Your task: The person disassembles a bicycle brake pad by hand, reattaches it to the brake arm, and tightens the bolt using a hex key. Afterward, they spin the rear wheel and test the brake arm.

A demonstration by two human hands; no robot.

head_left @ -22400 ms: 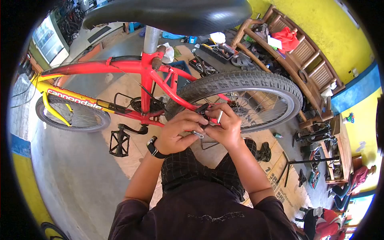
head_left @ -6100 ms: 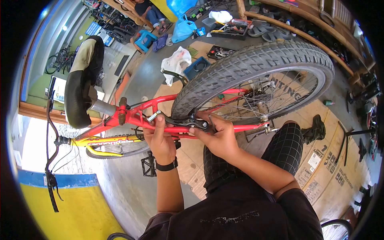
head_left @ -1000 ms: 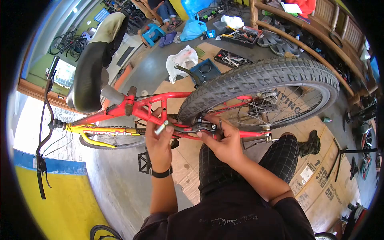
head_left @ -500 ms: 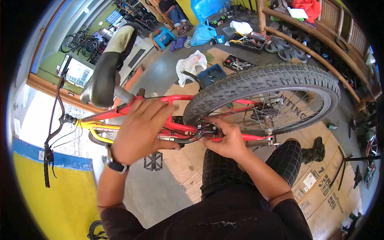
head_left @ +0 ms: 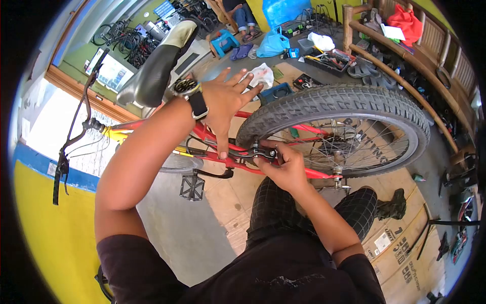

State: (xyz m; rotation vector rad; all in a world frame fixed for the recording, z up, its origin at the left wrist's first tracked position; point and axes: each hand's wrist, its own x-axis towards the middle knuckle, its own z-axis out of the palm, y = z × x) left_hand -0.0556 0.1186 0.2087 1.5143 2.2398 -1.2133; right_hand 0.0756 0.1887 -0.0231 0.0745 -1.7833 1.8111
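Note:
A red and yellow bicycle frame [head_left: 202, 133] stands in front of me, its knobby rear tyre [head_left: 334, 99] to the right. My left hand [head_left: 225, 104], fingers spread, reaches across above the frame, with the thumb pointing down near the red tubes. It appears to hold nothing. At the rear rim, my right hand [head_left: 284, 164] pinches the black rim brake arm [head_left: 263, 152] between thumb and fingers. Part of the brake is hidden behind those fingers. A black pedal [head_left: 192, 187] hangs below the frame, and the black saddle [head_left: 152, 76] sits at upper left.
Flattened cardboard [head_left: 395, 243] covers the floor beneath the wheel. Beyond the tyre are a toolbox [head_left: 329, 61], a blue bag [head_left: 273, 43] and a blue tray [head_left: 276, 92]. A bamboo bench [head_left: 405, 58] stands at upper right. A seated person [head_left: 240, 17] is at the back.
My left hand has moved up and right, away from the brake area, and its fingers have spread across the frame. The right hand stays at the brake. The view has shifted slightly.

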